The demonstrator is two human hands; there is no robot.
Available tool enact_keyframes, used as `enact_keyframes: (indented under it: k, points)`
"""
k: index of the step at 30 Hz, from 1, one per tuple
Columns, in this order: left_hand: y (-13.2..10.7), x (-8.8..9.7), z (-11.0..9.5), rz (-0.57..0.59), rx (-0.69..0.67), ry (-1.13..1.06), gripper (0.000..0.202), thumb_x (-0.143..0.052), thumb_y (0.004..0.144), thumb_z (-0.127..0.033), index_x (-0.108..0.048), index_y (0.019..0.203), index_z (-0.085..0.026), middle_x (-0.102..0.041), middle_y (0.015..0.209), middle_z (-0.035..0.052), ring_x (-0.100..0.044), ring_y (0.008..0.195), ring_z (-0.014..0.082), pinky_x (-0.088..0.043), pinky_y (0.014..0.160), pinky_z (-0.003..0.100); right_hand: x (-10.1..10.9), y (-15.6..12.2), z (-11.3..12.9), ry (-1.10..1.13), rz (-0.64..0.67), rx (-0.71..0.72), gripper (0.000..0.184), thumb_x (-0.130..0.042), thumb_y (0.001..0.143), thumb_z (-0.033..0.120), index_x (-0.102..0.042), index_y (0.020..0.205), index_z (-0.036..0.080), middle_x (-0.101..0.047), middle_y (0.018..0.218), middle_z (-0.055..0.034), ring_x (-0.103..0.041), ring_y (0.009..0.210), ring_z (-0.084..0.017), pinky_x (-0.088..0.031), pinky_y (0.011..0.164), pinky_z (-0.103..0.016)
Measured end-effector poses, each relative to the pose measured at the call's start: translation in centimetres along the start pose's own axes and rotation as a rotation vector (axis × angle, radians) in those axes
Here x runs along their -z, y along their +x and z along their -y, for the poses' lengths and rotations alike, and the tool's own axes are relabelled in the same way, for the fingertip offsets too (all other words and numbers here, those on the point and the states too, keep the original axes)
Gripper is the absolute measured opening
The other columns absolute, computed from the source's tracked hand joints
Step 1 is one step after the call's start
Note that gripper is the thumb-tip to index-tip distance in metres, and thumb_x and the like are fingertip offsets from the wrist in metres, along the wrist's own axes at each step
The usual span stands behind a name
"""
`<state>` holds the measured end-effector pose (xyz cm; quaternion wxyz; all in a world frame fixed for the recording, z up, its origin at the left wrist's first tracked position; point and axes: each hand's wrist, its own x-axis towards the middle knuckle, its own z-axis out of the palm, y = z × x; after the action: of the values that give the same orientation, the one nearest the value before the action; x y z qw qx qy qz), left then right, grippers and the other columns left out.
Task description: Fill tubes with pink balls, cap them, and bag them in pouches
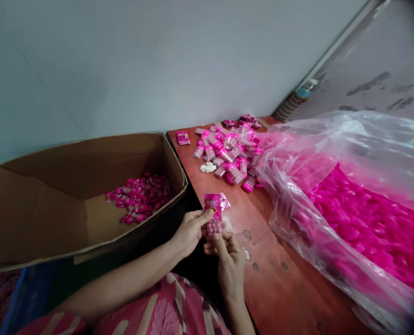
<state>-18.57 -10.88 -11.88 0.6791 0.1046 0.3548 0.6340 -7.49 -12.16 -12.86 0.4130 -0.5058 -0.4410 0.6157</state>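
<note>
In front of me, over the table's near edge, both hands hold a small clear container of pink candy balls [214,227]. A printed pink label [212,201] stands up at its top end. My left hand [192,229] pinches the label and the container's upper part, thumb on the front. My right hand [230,260] grips the lower end between thumb and fingers. Whether the label is attached to the container I cannot tell. Just behind it, a shiny silver-and-pink wrapper piece [224,201] lies on the red table [263,260].
A pile of pink-capped candy containers [230,151] lies at the back, beside a white scrap [208,167] and a label stack [183,137]. On the left, a cardboard box [53,163] holds labelled pink packs [140,197]. A plastic bag [287,195] of pink pieces [374,223] fills the right. A bottle [296,100] stands behind.
</note>
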Motion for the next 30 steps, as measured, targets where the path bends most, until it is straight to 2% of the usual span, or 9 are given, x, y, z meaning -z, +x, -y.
enact_keyframes:
  k: [5,10,14,16,18,21,23,25,30]
  points:
    - [-0.5,0.5,0.3,-0.054,-0.032,0.106,0.029,-0.071,0.06,-0.035,-0.057,0.061,-0.009,-0.052,0.051,-0.0001,-0.044,0.041,0.0065,-0.033,0.041,0.019,-0.7,-0.3,-0.1,0.018,-0.037,-0.009,0.021,-0.061,0.073,0.035,-0.054,0.081,0.016,-0.061,0.064,-0.0009,-0.056,0.049,-0.013,-0.047,0.047,-0.025]
    - [-1.6,0.8,0.7,-0.015,-0.046,0.141,0.031,-0.068,0.063,-0.038,-0.056,0.058,-0.01,-0.044,0.045,-0.0033,-0.038,0.036,0.0052,-0.03,0.036,0.019,-1.1,0.6,-0.7,0.155,0.011,-0.055,0.019,-0.063,0.072,0.032,-0.052,0.074,0.017,-0.058,0.057,0.0018,-0.054,0.046,-0.011,-0.045,0.045,-0.022]
    - [-2.0,1.6,-0.4,0.051,-0.015,0.086,0.029,-0.067,0.065,-0.034,-0.058,0.058,-0.008,-0.046,0.046,-0.0019,-0.04,0.038,0.0049,-0.032,0.04,0.019,-2.1,1.3,-0.4,0.159,0.07,-0.055,0.02,-0.064,0.071,0.03,-0.048,0.072,0.018,-0.06,0.053,0.0029,-0.055,0.043,-0.01,-0.043,0.043,-0.019]
    - [-2.1,2.4,-1.6,0.04,-0.031,-0.014,0.026,-0.068,0.065,-0.033,-0.059,0.062,-0.008,-0.053,0.052,0.0009,-0.048,0.044,0.0076,-0.039,0.045,0.021,-2.6,1.4,-0.1,0.146,0.086,-0.047,0.023,-0.066,0.069,0.03,-0.046,0.073,0.018,-0.062,0.057,0.0015,-0.056,0.044,-0.011,-0.043,0.042,-0.02]
    - [-2.0,3.5,-3.0,-0.053,-0.136,-0.142,0.024,-0.067,0.067,-0.033,-0.059,0.072,-0.011,-0.062,0.067,0.0051,-0.059,0.06,0.0134,-0.047,0.059,0.025,-2.9,1.3,0.0,0.121,0.096,-0.028,0.024,-0.066,0.069,0.03,-0.046,0.076,0.018,-0.064,0.063,-0.0004,-0.058,0.048,-0.012,-0.045,0.043,-0.021]
    - [-1.5,4.7,-4.3,-0.207,-0.285,-0.208,0.03,-0.062,0.07,-0.039,-0.058,0.087,-0.015,-0.066,0.089,0.0096,-0.061,0.085,0.0197,-0.046,0.078,0.034,-2.1,1.1,-0.1,0.046,0.078,-0.005,0.021,-0.062,0.073,0.031,-0.047,0.079,0.018,-0.065,0.067,-0.0009,-0.059,0.051,-0.011,-0.046,0.046,-0.021]
    - [-0.5,4.7,-4.2,-0.212,-0.303,-0.03,0.035,-0.061,0.07,-0.041,-0.058,0.094,-0.017,-0.065,0.096,0.0111,-0.061,0.089,0.0216,-0.045,0.081,0.036,-1.0,1.1,-0.2,-0.012,0.055,-0.011,0.019,-0.059,0.076,0.033,-0.049,0.077,0.017,-0.063,0.066,-0.0005,-0.058,0.051,-0.01,-0.046,0.046,-0.02]
    - [0.9,4.0,-3.4,-0.127,-0.383,0.335,0.035,-0.063,0.069,-0.037,-0.06,0.099,-0.018,-0.063,0.104,0.0108,-0.057,0.097,0.0234,-0.041,0.087,0.037,0.2,1.2,-0.3,-0.061,0.031,-0.025,0.021,-0.057,0.077,0.036,-0.05,0.075,0.017,-0.062,0.066,-0.0005,-0.057,0.051,-0.01,-0.046,0.046,-0.019]
    - [5.9,2.3,-0.9,0.041,-0.668,1.018,0.026,-0.067,0.065,-0.022,-0.065,0.091,-0.023,-0.057,0.116,0.0069,-0.035,0.122,0.0248,-0.015,0.104,0.04,2.4,1.6,0.0,-0.143,0.024,-0.025,0.024,-0.057,0.076,0.039,-0.053,0.074,0.016,-0.063,0.068,-0.0018,-0.057,0.053,-0.011,-0.044,0.046,-0.019]
